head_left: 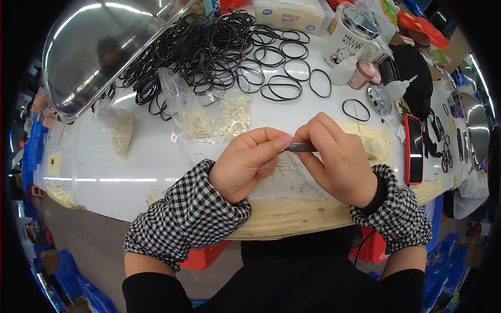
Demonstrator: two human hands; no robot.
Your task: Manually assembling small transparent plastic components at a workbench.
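Observation:
In front of me, above the table's near side, my left hand (246, 160) pinches thumb against forefinger. What lies between those fingertips is hidden. My right hand (339, 159) grips a short, flat, dark grey strip (300, 147) with a slight shine, whose left end meets my left thumb and finger. The strip's exact kind cannot be made out. Just beyond my hands are clear plastic bags of small pale pieces, one (232, 116) nearest my left hand and another (194, 119) beside it. Past them lies a large tangle of thin black rubber rings (203, 57).
A shiny metal tray (99, 57) leans at the far left, near a third bag (121, 133). On the right lie a phone in a red case (414, 148) and a single black ring (356, 110). A white mug (347, 41) and plastic box (289, 18) stand behind.

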